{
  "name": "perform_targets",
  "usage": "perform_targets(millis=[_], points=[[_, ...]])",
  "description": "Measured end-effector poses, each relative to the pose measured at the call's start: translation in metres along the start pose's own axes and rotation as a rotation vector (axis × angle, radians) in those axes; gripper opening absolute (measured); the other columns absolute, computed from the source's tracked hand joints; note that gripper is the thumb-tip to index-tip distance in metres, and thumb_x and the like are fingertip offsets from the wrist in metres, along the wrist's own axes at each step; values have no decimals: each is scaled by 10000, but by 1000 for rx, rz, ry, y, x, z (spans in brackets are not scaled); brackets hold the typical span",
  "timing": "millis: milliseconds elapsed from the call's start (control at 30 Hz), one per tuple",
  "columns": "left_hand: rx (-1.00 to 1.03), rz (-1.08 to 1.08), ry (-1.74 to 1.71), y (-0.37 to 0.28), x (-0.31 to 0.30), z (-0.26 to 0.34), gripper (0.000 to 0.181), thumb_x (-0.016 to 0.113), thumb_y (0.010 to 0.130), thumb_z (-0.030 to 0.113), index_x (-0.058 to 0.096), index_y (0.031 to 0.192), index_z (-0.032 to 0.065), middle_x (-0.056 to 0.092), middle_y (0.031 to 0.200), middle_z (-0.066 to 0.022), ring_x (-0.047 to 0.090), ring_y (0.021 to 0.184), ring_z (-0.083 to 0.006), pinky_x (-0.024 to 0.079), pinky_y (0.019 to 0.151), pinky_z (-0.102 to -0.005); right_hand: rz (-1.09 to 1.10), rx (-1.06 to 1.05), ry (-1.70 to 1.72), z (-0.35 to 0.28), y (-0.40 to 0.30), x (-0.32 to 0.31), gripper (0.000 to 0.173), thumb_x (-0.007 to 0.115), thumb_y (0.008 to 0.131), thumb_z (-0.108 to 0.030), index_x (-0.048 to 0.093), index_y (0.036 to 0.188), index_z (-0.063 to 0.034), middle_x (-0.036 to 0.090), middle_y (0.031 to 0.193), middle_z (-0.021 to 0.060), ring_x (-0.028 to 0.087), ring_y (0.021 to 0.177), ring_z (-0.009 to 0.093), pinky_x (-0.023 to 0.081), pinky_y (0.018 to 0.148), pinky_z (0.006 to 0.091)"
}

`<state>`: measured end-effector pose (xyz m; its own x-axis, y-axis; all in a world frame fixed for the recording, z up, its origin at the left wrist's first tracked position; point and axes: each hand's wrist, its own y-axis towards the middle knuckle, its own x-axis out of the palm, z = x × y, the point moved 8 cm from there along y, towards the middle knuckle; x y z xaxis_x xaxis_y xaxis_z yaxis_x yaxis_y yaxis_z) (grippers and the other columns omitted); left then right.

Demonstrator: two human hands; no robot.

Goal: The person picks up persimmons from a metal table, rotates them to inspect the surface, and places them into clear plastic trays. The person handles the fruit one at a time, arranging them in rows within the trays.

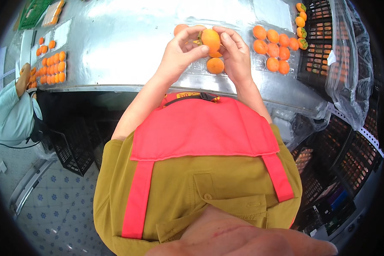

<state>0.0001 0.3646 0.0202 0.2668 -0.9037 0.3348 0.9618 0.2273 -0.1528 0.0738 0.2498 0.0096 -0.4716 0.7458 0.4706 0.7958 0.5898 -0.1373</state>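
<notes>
A single orange persimmon [210, 40] with a green calyx is raised above the metal table, its calyx turned to the left. My left hand [179, 52] grips it between thumb and fingers. My right hand [237, 56] meets its other side with the fingertips. Beneath both hands lies a clear plastic tray [192, 68] that my hands partly cover. One persimmon [215, 65] shows at its near edge, and another persimmon [180, 29] peeks out behind my left hand. To the right, a second clear tray [259, 63] carries several persimmons [273, 50].
A black plastic crate [310, 64] with clear film [348, 64] bounds the right side, beside a row of persimmons [300, 21]. At far left, a person's sleeve [11, 112] is near a filled tray of persimmons [52, 68]. The metal table's front edge [115, 88] runs before me.
</notes>
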Motion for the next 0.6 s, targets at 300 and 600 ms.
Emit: perform_targets(millis=[300,600], points=[[-167,-166,-581,0,4,-15,532,519,955,313,355,1382,42,547,1250,-165,639,1024,-275,526,913,-398,26,-171,-211,-14,-1,-10,388,485,992,-338,645,1123,-9,645,1125,91,609,1010,153,478,876,315],[-177,-200,-551,-5,5,-17,514,522,961,368,422,1337,32,574,1194,-118,640,1007,-227,526,902,-363,-171,63,64,0,-8,24,408,539,953,-269,526,1281,-26,597,1164,92,557,1078,158,439,931,301]])
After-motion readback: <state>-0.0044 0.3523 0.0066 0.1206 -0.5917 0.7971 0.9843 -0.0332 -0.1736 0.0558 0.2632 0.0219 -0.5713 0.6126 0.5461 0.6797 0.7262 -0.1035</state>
